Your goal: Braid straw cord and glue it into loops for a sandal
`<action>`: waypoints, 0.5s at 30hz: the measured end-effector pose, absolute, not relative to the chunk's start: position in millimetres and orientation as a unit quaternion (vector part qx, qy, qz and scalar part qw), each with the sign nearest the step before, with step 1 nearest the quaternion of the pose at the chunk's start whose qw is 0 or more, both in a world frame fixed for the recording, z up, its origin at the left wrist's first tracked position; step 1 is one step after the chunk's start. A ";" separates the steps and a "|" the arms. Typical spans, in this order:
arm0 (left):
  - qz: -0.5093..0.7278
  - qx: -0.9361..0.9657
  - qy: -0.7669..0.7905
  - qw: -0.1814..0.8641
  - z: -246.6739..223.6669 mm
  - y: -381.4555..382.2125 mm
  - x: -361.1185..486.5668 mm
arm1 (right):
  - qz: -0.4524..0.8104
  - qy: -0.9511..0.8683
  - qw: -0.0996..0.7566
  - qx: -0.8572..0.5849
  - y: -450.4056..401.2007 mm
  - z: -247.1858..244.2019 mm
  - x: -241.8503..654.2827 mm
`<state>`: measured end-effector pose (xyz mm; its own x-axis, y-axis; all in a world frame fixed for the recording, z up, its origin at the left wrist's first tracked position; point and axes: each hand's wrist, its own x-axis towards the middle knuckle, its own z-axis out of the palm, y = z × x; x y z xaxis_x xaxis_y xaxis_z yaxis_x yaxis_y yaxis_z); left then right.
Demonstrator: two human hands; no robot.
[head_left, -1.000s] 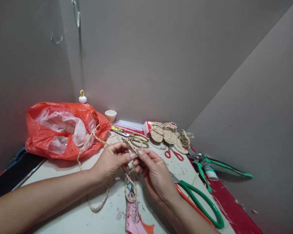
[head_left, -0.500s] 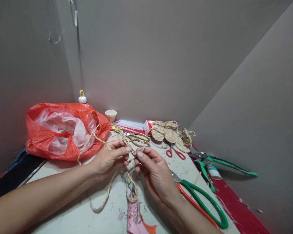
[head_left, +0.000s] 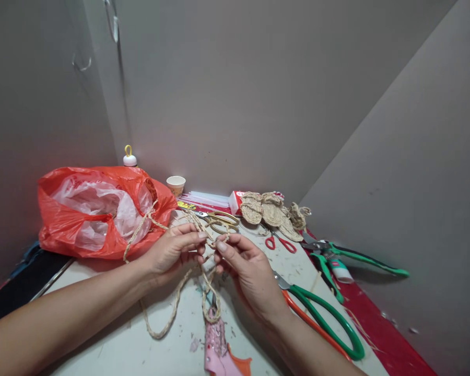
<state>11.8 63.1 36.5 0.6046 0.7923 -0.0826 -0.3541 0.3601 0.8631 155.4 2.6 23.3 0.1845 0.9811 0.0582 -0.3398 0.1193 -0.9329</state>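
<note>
My left hand (head_left: 178, 249) pinches a braided straw cord (head_left: 173, 312) between thumb and fingers. Close beside it, my right hand (head_left: 248, 269) grips the same cord, thumb on top. Small loops and ends of the cord stick up between the two hands; the exact crossing there is too fine to make out. One length hangs below in a loop over the tip of a pink glue gun (head_left: 216, 347) with an orange trigger. Another length runs left under my left forearm and up to the red plastic bag (head_left: 68, 237).
Gold-handled scissors (head_left: 223, 215), red-handled scissors (head_left: 285, 245) and large green-and-orange-handled shears (head_left: 329, 308) lie on the white table (head_left: 113, 324). Green pruners (head_left: 370, 259) rest at right. Behind are woven straw pieces (head_left: 251, 208), a paper cup (head_left: 176, 185) and translucent sticks (head_left: 209, 198).
The view has shifted slightly. My hands have moved a little apart at the fingertips, and the small cord loop between them looks more open. Both still hold the cord.
</note>
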 end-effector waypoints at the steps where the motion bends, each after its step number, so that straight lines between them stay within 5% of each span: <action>1: 0.366 0.431 0.254 0.785 36.5 64.3 11.6 | 0.513 -0.386 0.635 -0.429 3.7 24.6 157.1; 6: 0.380 0.433 0.249 0.779 33.3 72.2 10.9 | 0.499 -0.465 0.529 -0.505 11.9 38.3 175.5; 13: 0.374 0.454 0.266 0.764 26.1 74.3 12.5 | 0.358 -0.696 0.133 -0.609 -47.0 58.6 191.6; 15: 0.370 0.460 0.267 0.762 27.2 72.4 13.0 | 0.287 -0.724 0.114 -0.617 -71.7 50.5 189.5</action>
